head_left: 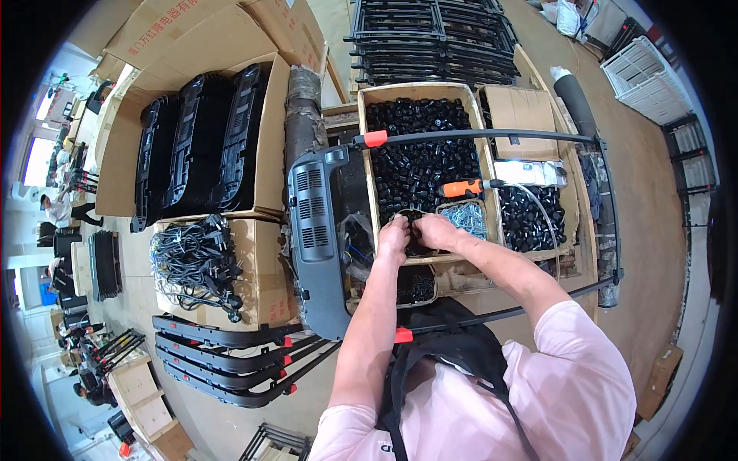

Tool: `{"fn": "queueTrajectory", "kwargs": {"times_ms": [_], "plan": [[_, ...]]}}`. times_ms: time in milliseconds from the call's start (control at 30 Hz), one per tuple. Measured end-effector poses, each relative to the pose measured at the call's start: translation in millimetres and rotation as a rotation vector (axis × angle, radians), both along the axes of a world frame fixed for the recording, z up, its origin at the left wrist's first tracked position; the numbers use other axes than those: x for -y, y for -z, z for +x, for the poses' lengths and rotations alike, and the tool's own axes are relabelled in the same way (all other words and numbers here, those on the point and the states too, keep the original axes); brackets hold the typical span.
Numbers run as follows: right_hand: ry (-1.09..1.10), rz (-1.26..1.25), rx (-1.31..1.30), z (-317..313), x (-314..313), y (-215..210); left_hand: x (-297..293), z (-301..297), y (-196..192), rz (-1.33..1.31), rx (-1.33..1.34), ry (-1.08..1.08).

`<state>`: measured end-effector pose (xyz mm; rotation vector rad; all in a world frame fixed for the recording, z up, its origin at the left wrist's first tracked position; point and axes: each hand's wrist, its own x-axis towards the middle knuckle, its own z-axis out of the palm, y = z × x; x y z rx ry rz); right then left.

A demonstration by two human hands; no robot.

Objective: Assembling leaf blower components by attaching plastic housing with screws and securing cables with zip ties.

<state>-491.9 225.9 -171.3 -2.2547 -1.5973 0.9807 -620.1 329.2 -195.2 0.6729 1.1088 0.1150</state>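
Close together over a small container of dark parts [415,244], both my hands have their fingers curled in. My left hand [393,237] is closed at the container's left side; whatever it pinches is hidden. My right hand [435,231] is closed too, its fingertips down among the dark parts, and what they hold is too small to make out. Just right of it sits a small box of silver screws [466,219]. An orange and black power screwdriver [463,188] lies beyond, beside a wooden bin of black plastic caps or wheels [423,146].
A black frame with a vented panel [314,223] and long rails [492,134] surrounds the bins. More black parts [530,219] fill the right bin. Left stand a carton of black panels [204,146], coiled power cords [200,261] and stacked frames [223,361]. Several people are farther left.
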Motion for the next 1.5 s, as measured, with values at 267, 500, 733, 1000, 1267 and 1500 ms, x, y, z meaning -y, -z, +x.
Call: {"fn": "queueTrajectory", "kwargs": {"times_ms": [267, 500, 733, 1000, 1267, 1500], "plan": [[0.321, 0.278, -0.387, -8, 1, -34, -1, 7, 19, -0.31, 0.168, -0.115], [1.165, 0.312, -0.749, 39, 63, -12, 5, 0, -16, -0.347, 0.403, -0.169], [1.482, 0.362, -0.955, 72, 53, 33, 23, -10, -49, -0.237, 0.391, -0.01], [0.936, 0.607, -0.238, 63, -2, 35, 30, -44, -73, -0.16, 0.393, 0.002], [0.977, 0.45, -0.256, 55, -28, 20, 19, -67, -72, -0.214, 0.379, -0.186], [0.797, 0.628, -0.206, 38, -9, -88, -7, -64, -90, -0.265, 0.423, -0.375]]}}
